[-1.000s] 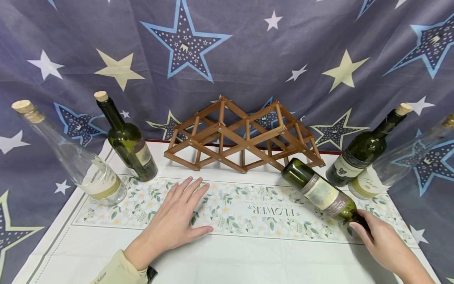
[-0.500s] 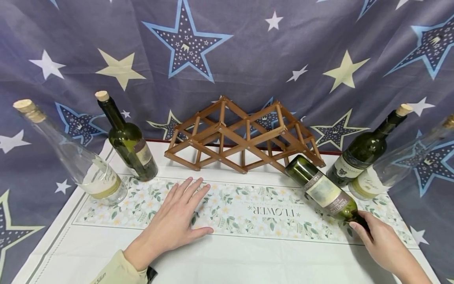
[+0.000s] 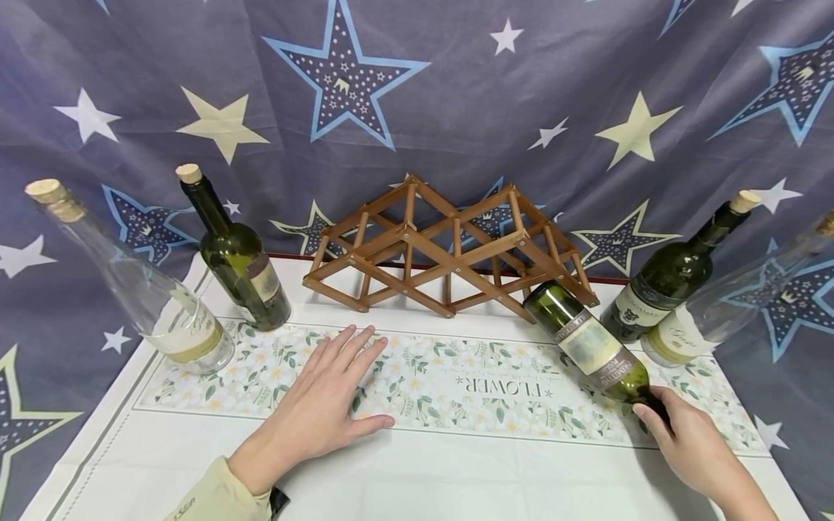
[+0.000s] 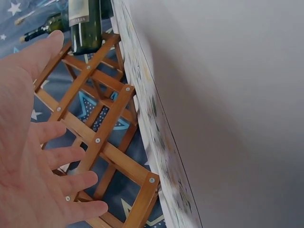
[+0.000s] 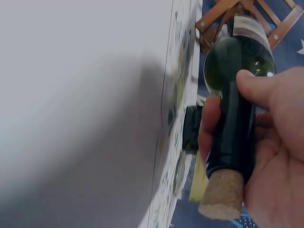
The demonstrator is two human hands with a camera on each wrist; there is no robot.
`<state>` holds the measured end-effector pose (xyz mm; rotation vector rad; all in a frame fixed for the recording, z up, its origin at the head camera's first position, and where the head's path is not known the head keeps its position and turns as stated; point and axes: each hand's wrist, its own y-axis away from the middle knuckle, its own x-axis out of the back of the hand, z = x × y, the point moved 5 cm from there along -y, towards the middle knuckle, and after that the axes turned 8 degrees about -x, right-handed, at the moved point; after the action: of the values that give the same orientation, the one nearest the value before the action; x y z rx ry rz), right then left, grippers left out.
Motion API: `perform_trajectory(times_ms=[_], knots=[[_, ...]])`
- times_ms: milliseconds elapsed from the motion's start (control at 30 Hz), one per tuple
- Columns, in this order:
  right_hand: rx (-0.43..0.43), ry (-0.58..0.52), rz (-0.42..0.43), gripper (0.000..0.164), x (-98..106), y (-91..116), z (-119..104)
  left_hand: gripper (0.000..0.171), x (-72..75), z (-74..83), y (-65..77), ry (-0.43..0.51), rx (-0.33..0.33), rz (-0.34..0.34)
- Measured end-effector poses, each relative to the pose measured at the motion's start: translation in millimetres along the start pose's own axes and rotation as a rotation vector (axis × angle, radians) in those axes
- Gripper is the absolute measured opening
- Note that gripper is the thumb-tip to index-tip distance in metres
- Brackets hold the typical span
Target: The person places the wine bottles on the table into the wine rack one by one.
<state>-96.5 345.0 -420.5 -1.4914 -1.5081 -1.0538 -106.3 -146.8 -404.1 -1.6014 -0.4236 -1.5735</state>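
My right hand [image 3: 700, 441] grips a green wine bottle [image 3: 589, 347] by its dark neck. The bottle is tilted, its base up at the lower right of a wooden wine rack [image 3: 406, 233]; contact between them is unclear. In the right wrist view, thumb and fingers wrap the neck, and a cork [image 5: 223, 194] sticks out below them. My left hand [image 3: 326, 394] is spread with straight fingers over the floral strip, holding nothing. The left wrist view shows that palm [image 4: 23, 156] beside the rack's lattice, with the bottle's base by its far end.
A clear bottle [image 3: 195, 329] and a dark green bottle [image 3: 260, 278] stand corked on the left. Another green bottle [image 3: 651, 297] and a clear one [image 3: 677, 336] stand on the right. A starred curtain [image 3: 456, 87] hangs behind the white-covered table [image 3: 489, 477].
My right hand has shifted slightly left, and the bottle's base has risen slightly and moved a little right, beside the rack's end. The left hand and rack stay in place.
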Motion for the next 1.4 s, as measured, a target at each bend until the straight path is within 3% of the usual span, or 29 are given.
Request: perform_trajectory(times_ms=[200,567,700,1033,1200,1400], knots=[[-0.055,-0.01,-0.066,0.065,-4,-1,-7,0.105,1.1,0.4,0.1,0.01,0.008,-0.002],[-0.105,-0.04,-0.087,0.059,-7,5,-24,0.104,2.2,0.1,0.9,0.009,0.009,0.004],[-0.153,-0.07,-0.144,0.061,-9,7,-27,0.104,2.0,-0.1,0.8,0.008,0.007,0.002],[-0.222,-0.225,-0.287,0.053,-17,5,-39,0.103,1.0,0.1,0.3,0.013,0.007,0.003],[-0.24,-0.306,-0.318,0.044,-21,8,-45,0.102,0.5,0.0,0.5,0.024,0.001,0.006],[-0.246,-0.408,-0.34,0.045,-26,7,-52,0.101,0.5,0.0,0.5,0.026,0.005,0.005]])
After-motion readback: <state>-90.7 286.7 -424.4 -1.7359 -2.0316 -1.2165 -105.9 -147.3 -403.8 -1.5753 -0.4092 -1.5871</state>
